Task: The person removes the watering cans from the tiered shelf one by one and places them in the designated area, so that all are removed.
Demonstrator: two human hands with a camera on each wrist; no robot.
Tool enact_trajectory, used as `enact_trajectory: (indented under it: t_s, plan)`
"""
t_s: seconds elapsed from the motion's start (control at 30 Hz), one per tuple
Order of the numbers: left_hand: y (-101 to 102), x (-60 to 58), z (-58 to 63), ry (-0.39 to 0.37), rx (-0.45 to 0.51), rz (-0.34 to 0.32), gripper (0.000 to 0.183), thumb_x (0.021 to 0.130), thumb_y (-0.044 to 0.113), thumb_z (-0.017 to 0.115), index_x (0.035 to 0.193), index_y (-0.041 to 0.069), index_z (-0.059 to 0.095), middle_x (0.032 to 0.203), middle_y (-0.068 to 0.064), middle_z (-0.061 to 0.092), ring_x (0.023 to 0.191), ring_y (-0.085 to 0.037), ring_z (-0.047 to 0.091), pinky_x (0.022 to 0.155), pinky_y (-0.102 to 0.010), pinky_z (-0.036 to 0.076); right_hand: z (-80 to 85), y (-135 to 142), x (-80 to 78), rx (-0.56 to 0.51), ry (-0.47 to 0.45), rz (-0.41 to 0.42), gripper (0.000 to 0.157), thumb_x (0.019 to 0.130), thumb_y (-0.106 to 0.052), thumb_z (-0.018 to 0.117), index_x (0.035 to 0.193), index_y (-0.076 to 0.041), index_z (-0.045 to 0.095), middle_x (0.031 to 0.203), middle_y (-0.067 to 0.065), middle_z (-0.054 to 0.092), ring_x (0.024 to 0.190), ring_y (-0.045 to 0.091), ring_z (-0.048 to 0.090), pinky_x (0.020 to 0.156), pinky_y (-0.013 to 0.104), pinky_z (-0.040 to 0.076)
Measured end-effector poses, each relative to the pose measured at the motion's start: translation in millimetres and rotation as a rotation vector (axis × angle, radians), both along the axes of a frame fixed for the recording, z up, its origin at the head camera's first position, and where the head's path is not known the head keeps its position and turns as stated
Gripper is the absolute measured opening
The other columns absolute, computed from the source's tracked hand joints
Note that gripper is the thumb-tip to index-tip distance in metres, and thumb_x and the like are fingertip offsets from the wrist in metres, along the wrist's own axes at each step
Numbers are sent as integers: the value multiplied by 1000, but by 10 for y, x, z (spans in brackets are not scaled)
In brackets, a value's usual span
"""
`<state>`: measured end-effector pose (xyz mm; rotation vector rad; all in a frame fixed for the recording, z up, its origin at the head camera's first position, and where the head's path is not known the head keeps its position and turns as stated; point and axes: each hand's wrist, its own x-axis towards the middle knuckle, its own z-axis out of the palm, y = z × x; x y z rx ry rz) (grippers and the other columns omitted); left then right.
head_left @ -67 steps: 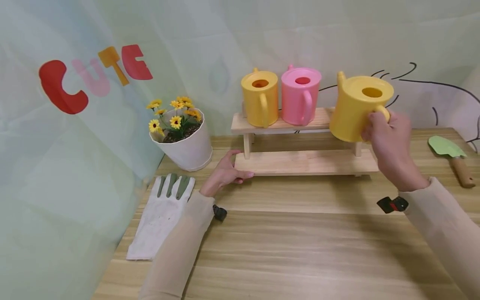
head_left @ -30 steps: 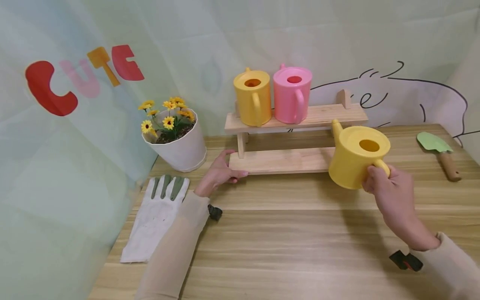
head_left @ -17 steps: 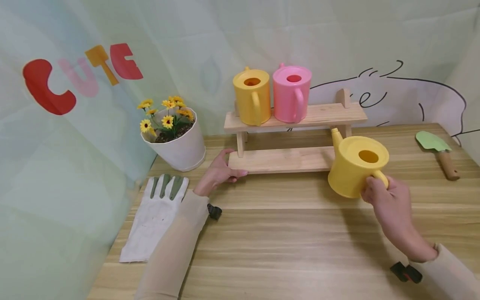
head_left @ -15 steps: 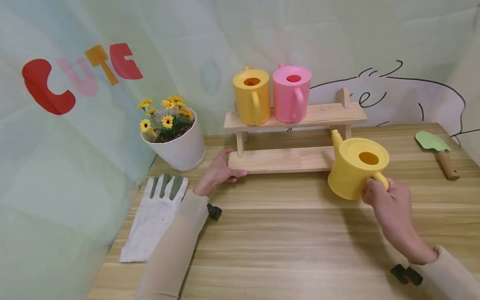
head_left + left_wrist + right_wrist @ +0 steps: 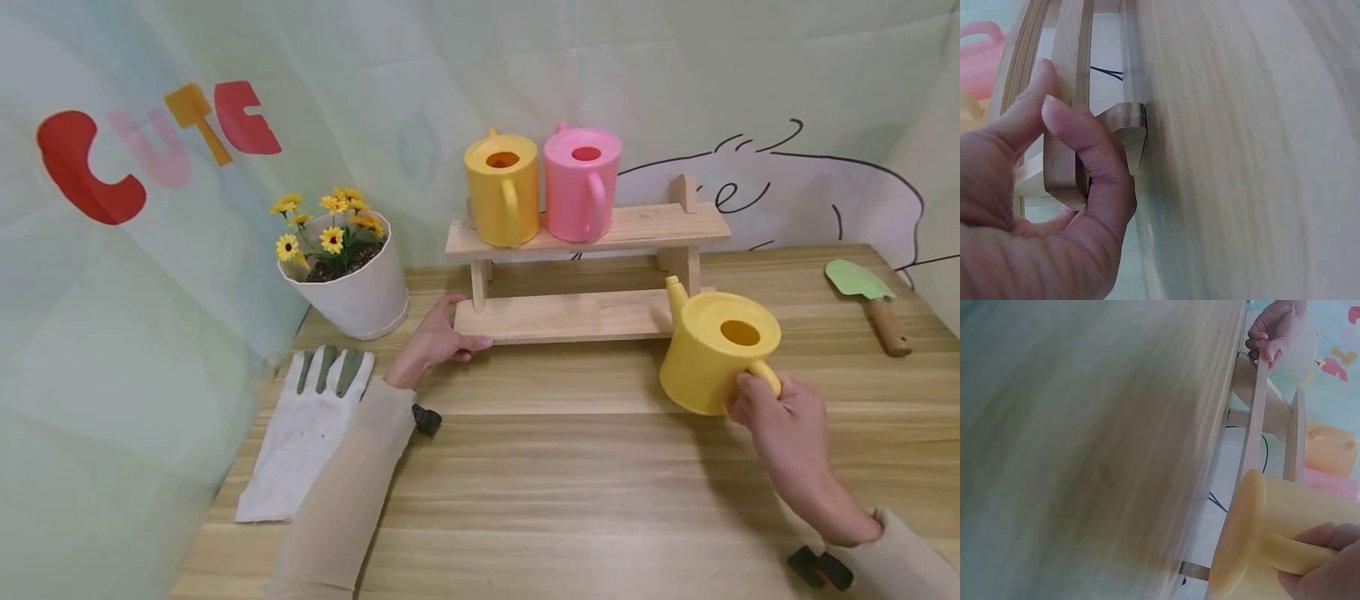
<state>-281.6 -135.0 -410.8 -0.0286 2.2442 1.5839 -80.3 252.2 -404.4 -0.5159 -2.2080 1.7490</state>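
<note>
My right hand (image 5: 787, 442) grips a yellow watering can (image 5: 712, 358) by its handle, thumb on top. The can hangs upright above the table, in front of the right end of a two-tier wooden shelf (image 5: 577, 317); its spout points to the back. In the right wrist view the can's flat base (image 5: 1235, 537) faces the table with a gap. My left hand (image 5: 438, 337) holds the left end of the lower board, thumb and fingers around it, as the left wrist view shows (image 5: 1066, 156). Another yellow watering can (image 5: 504, 196) and a pink watering can (image 5: 581, 187) stand side by side on the upper board.
A white flowerpot (image 5: 352, 292) with yellow flowers stands left of the shelf. A white and green glove (image 5: 300, 450) lies beside my left forearm. At the right lies a green trowel (image 5: 862, 283) with a wooden handle. A printed cloth (image 5: 525, 67) hangs behind.
My right hand has brought the yellow watering can down and forward from the upper board's right end, slowing over the last half second. My left hand keeps its hold on the shelf.
</note>
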Motion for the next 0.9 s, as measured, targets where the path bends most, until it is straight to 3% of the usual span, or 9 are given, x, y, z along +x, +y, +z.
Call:
enact_trajectory:
  t_s: [0.4, 0.63, 0.9]
  plan:
    - [1, 6, 10, 5, -3, 1, 105, 91, 1, 88, 171, 14, 22, 106, -17, 62, 57, -8, 57, 52, -18, 52, -36, 16, 12, -68, -27, 25, 45, 108, -11, 54, 65, -5, 61, 58, -10, 55, 58, 7, 50, 54, 20, 41]
    - [1, 17, 22, 3, 5, -3, 105, 91, 1, 87, 171, 14, 21, 107, -17, 62, 57, -7, 57, 53, -17, 52, -44, 11, 24, 38, -69, 35, 45, 109, -16, 52, 67, -5, 63, 58, -12, 54, 59, 6, 50, 55, 22, 42]
    - [-7, 13, 14, 14, -2, -9, 105, 91, 2, 88, 171, 13, 21, 104, -16, 62, 57, -7, 56, 53, -17, 52, -73, 15, 27, 5, -106, 51, 43, 109, -16, 52, 67, -9, 61, 57, -11, 51, 59, 5, 50, 54, 22, 42]
